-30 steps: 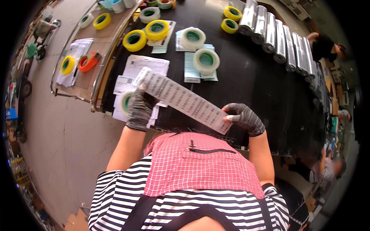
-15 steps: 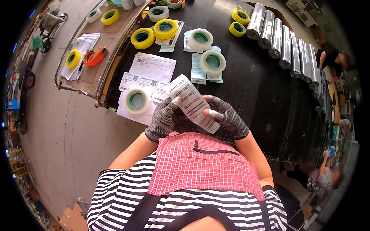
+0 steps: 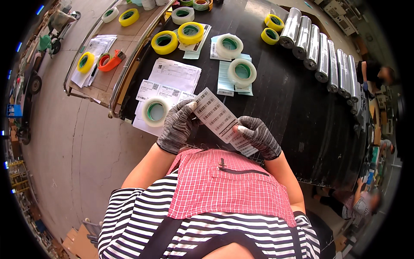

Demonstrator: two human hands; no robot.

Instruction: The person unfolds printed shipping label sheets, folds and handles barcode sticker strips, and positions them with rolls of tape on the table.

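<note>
A strip of white barcode labels point(image 3: 214, 113) is stretched slantwise between my two gloved hands, above the near edge of the black table. My left hand point(image 3: 177, 123), in a grey striped glove, pinches its upper left side. Lower down, the thumb and fingers of my right hand point(image 3: 255, 134) grip the strip near its lower end. Close to my left hand, a clear tape roll point(image 3: 155, 111) rests on white printed sheets point(image 3: 174, 73). Beyond the strip, another clear tape roll point(image 3: 235, 74) lies on pale blue label slips point(image 3: 224, 88).
Yellow tape rolls point(image 3: 164, 42) and more clear rolls lie along the table's far left. Several silver film rolls point(image 3: 310, 47) line the right of the black table point(image 3: 297, 116). A metal-railed cart point(image 3: 116, 93) adjoins at left, carrying an orange tape dispenser point(image 3: 113, 62). Other people are at far right.
The label strip has moved slightly right and down, and more of its lower part shows below my right thumb. My hands have spread a little farther apart, both still holding it.
</note>
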